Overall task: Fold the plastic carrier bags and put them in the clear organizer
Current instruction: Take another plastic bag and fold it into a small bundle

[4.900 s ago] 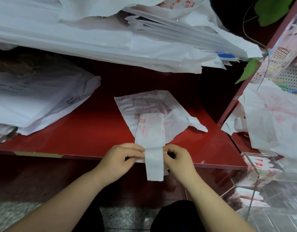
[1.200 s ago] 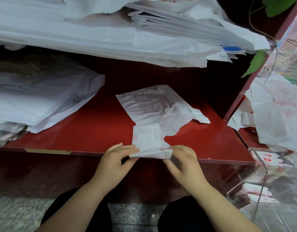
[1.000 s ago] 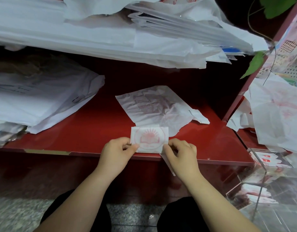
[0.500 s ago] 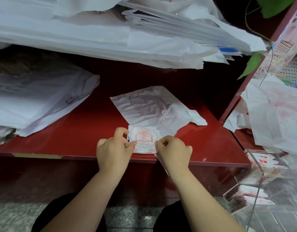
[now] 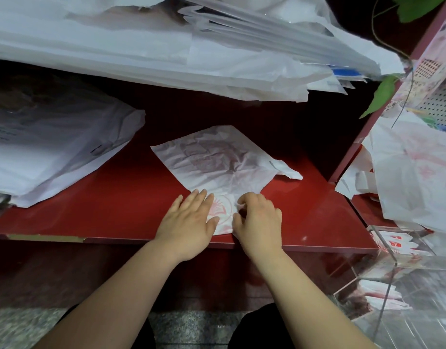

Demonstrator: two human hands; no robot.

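Observation:
A small folded white bag with a red print [image 5: 222, 214] lies near the front edge of the red shelf [image 5: 111, 205]. My left hand [image 5: 189, 222] lies flat with straight fingers, pressing its left part. My right hand [image 5: 257, 217] has curled fingers on the packet's right edge; whether it pinches the plastic is hidden. Behind the packet a flat unfolded white bag [image 5: 217, 159] lies on the shelf. The clear organizer [image 5: 398, 270] stands at the lower right with several folded bags inside.
A big stack of white bags [image 5: 166, 46] overhangs the shelf from above. Another pile of bags [image 5: 48, 147] sits at the left. Loose white bags [image 5: 413, 172] spill over the right compartment, beside a red divider [image 5: 350, 147] and green leaves [image 5: 383, 94].
The long strip was folded up into a small packet and laid on the shelf. In the last half second my left hand flattened onto it and both hands moved slightly forward.

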